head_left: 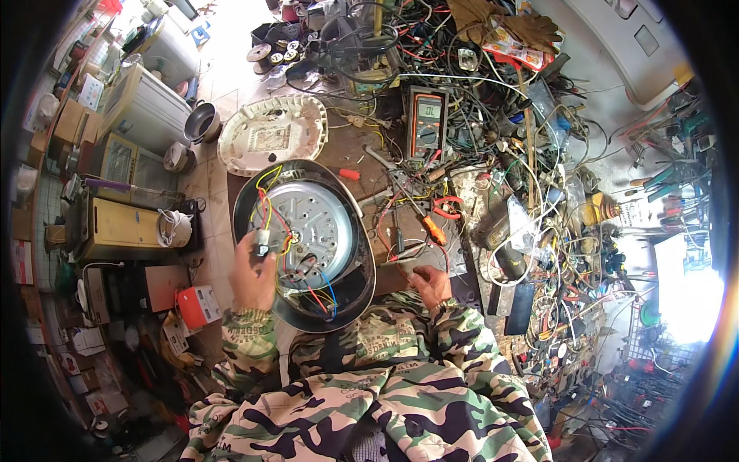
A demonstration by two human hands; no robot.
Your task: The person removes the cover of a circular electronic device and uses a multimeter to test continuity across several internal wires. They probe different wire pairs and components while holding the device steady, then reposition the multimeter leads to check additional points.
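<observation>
Head view: open appliance [317, 227] between hands [252, 281].

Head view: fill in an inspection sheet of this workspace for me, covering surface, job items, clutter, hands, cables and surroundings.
Surface: brown bench top, partly covered.
Job items: open dark housing with round metal plate; pale cover beyond it.
Clutter: multimeter, red-handled pliers, orange-handled screwdriver.
Hands: left hand at the housing's left side, by a white connector; right hand right of the housing. Grips unclear.
Cables: tangled heap right of the multimeter.
Surroundings: dark pan on tiled floor, left.
</observation>
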